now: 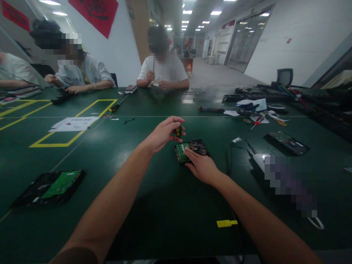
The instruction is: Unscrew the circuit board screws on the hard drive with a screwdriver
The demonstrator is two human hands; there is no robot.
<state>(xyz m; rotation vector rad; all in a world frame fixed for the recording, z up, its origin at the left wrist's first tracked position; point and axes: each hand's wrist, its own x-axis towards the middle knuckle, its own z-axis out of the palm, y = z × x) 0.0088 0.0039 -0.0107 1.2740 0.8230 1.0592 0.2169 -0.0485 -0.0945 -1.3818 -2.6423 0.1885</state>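
Observation:
In front of me a hard drive (pixel 202 146) lies on the green table, its green circuit board facing up. My right hand (pixel 205 168) grips it from the near right side, with fingertips on the board and the thumb by the near edge. Just above the drive's far left corner, my left hand (pixel 166 134) is closed around a screwdriver (pixel 178 131) with a black and yellow handle. The fingers cover part of that handle, and I cannot make out its tip.
Another hard drive (pixel 59 187) lies at left, a further one (pixel 287 142) at right. Nearby are a cabled pale device (pixel 261 161), a yellow tag (pixel 227 223), a second screwdriver (pixel 117 105) and a paper sheet (pixel 74 124). Several people sit across the table.

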